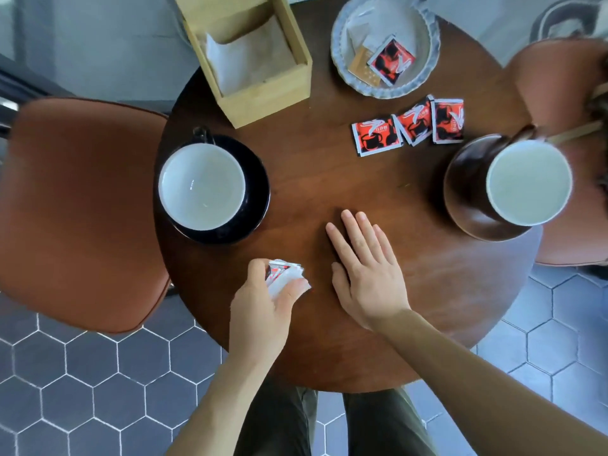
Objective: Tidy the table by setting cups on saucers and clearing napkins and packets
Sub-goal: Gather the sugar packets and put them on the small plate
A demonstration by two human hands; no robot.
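My left hand (pixel 263 301) is closed on a small stack of red sugar packets (pixel 283 273) near the table's front edge. Just to its right my right hand (pixel 365 271) lies flat on the wood, fingers spread, holding nothing. Three red packets (pixel 409 125) lie loose in a row on the round wooden table (pixel 329 179). A black cup (pixel 202 185) with a white inside stands on a black saucer (pixel 255 192) at the left. At the right a brown cup (pixel 526 182) sits on a brown saucer (pixel 483 227).
A wooden napkin box (pixel 260 93) holding white napkins stands at the back left. A grey scalloped dish (pixel 383 44) at the back holds a red packet, an orange one and white ones. Brown chairs (pixel 79 209) flank the table on both sides.
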